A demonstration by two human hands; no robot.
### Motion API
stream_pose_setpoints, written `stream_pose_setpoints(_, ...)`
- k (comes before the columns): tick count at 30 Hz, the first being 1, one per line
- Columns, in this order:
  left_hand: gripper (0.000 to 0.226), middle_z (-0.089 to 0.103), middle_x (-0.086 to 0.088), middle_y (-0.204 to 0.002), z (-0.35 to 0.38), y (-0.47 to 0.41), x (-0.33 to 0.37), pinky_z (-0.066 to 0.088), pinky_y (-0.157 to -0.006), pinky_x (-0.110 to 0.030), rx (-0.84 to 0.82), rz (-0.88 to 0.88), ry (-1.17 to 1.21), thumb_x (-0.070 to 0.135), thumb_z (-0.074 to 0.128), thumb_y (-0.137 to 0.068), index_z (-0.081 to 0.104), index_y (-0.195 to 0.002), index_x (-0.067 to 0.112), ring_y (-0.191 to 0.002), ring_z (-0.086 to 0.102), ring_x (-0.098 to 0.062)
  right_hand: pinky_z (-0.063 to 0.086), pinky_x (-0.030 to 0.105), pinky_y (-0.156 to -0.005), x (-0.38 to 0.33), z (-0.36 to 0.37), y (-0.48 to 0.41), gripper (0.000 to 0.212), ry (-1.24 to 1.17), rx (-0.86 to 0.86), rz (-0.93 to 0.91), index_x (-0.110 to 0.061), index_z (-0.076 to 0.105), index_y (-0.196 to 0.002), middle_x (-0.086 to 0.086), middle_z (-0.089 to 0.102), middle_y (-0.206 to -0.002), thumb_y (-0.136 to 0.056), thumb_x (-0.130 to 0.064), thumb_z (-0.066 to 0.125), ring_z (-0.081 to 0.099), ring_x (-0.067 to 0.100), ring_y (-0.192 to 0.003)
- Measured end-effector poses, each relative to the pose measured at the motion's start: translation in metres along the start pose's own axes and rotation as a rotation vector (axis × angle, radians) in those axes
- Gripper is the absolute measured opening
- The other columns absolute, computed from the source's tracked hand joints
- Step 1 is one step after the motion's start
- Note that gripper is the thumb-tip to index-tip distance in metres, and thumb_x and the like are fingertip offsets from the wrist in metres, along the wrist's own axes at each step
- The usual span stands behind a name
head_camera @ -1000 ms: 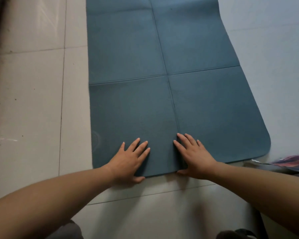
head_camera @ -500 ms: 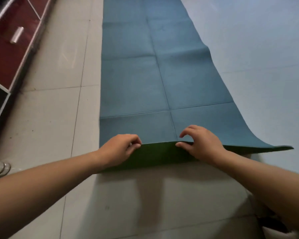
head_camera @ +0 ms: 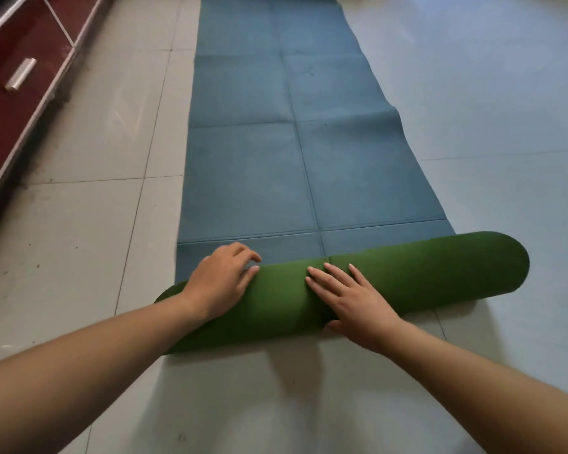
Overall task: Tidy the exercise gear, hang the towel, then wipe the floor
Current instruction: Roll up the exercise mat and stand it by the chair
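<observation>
Since half a second ago, our end of the mat has gone from a single lifted fold to a thick green roll, and both hands have come up on top of it. We see the left hand on the roll's left part, its fingers bent over the far side and touching the blue surface where roll meets flat mat. The right hand lies flat near the middle, fingers straight and spread, pressing down and grasping nothing.

We see the roll lying slightly askew, its right end farther from us than its left, each end reaching out past the mat's long edges. Beyond it the unrolled blue length runs straight away from us along the floor, its left edge roughly parallel to a tile joint.

A strip of tiles separates that left edge from a cabinet at the far left. A wide stretch of floor lies past the mat's right edge. The cabinet's red drawer fronts sit shut, one with a metal handle, so we cannot tell what they hold.
</observation>
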State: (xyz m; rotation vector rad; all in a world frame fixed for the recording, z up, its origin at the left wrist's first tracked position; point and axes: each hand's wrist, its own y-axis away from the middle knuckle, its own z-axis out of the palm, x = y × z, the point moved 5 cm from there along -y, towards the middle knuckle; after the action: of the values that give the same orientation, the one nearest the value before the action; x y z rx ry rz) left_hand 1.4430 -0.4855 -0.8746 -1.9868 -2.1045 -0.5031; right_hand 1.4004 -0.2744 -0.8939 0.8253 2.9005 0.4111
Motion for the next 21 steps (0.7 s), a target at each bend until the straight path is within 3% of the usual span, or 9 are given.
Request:
stream_pose_setpoints(2, 0.047, 0.059, -0.002, -0.116, 0.002, 0.005, 0.017, 0.049, -0.088, -0.038, 0.064, 0.088, -0.039, 0.047, 0.032, -0.087, 0.059, -0.114, 0.019, -0.108, 0.056, -0.023, -0.004, 0.04, -0.115, 0.006, 0.008, -0.004, 0.086, -0.094, -0.065, -0.026, -0.025, 0.003, -0.15, -0.008, -0.003, -0.158, -0.086, -0.043, 0.058, -0.002, 0.018, -0.146)
stream_pose_setpoints(6, 0.062, 0.058, -0.003, -0.127, 0.025, 0.019, 0.03, 0.047, -0.096, -0.047, 0.017, 0.178, -0.174, 0.059, 0.039, -0.078, 0.055, -0.123, 0.019, -0.116, 0.057, -0.022, 0.004, 0.039, -0.117, 0.023, 0.007, -0.015, 0.081, -0.208, -0.032, -0.008, -0.025, 0.012, -0.149, -0.007, 0.006, -0.158, -0.085, -0.046, 0.059, 0.006, 0.017, -0.145)
stream_pose_setpoints(7, 0.071, 0.051, -0.003, -0.136, 0.034, 0.023, 0.029, 0.041, -0.102, -0.05, -0.043, 0.163, -0.197, 0.064, 0.04, -0.076, 0.049, -0.13, 0.02, -0.125, 0.05, -0.022, 0.007, 0.038, -0.116, 0.027, 0.007, -0.018, 0.081, -0.225, -0.023, 0.001, -0.025, 0.016, -0.149, -0.006, 0.01, -0.158, -0.084, -0.047, 0.06, 0.009, 0.018, -0.145)
stream_pose_setpoints(10, 0.096, 0.007, 0.003, -0.158, 0.057, 0.025, 0.021, 0.009, -0.116, -0.049, -0.25, 0.043, -0.225, 0.063, 0.058, -0.073, 0.011, -0.149, 0.027, -0.145, 0.008, -0.019, 0.015, 0.038, -0.117, 0.037, 0.006, -0.022, 0.084, -0.272, 0.009, 0.035, -0.021, 0.029, -0.146, 0.006, 0.021, -0.155, -0.077, -0.052, 0.066, 0.02, 0.023, -0.142)
stream_pose_setpoints(12, 0.103, -0.001, 0.005, -0.158, 0.057, 0.017, 0.016, 0.005, -0.116, -0.046, -0.275, -0.009, -0.259, 0.058, 0.066, -0.071, 0.002, -0.148, 0.034, -0.145, 0.001, -0.018, 0.015, 0.037, -0.117, 0.04, 0.006, -0.02, 0.087, -0.27, 0.023, 0.042, -0.019, 0.032, -0.144, 0.01, 0.023, -0.154, -0.074, -0.056, 0.068, 0.022, 0.026, -0.141)
stream_pose_setpoints(16, 0.101, 0.023, 0.003, -0.153, 0.062, 0.008, 0.006, 0.026, -0.112, -0.042, -0.308, 0.034, -0.191, 0.055, 0.07, -0.065, 0.014, -0.147, 0.037, -0.139, 0.026, -0.018, 0.01, 0.032, -0.116, 0.045, 0.012, -0.012, 0.101, -0.197, -0.029, 0.017, -0.019, 0.027, -0.146, 0.009, 0.02, -0.155, -0.066, -0.064, 0.069, 0.019, 0.025, -0.143)
stream_pose_setpoints(19, 0.092, 0.043, 0.001, -0.143, 0.061, 0.009, 0.005, 0.038, -0.103, -0.035, -0.254, 0.089, -0.118, 0.05, 0.073, -0.063, 0.031, -0.143, 0.032, -0.127, 0.044, -0.023, 0.033, 0.043, -0.107, 0.049, 0.013, 0.0, 0.108, -0.027, 0.001, -0.041, -0.017, 0.042, -0.137, 0.012, 0.047, -0.138, -0.047, -0.065, 0.077, 0.043, 0.031, -0.128)
stream_pose_setpoints(21, 0.086, 0.054, 0.002, -0.132, 0.056, 0.009, 0.005, 0.046, -0.091, -0.034, -0.197, 0.119, -0.088, 0.048, 0.074, -0.061, 0.041, -0.138, 0.03, -0.115, 0.055, -0.025, 0.044, 0.047, -0.096, 0.052, 0.011, 0.004, 0.106, 0.021, 0.044, -0.025, -0.019, 0.048, -0.13, 0.008, 0.057, -0.123, -0.039, -0.062, 0.079, 0.049, 0.027, -0.116)
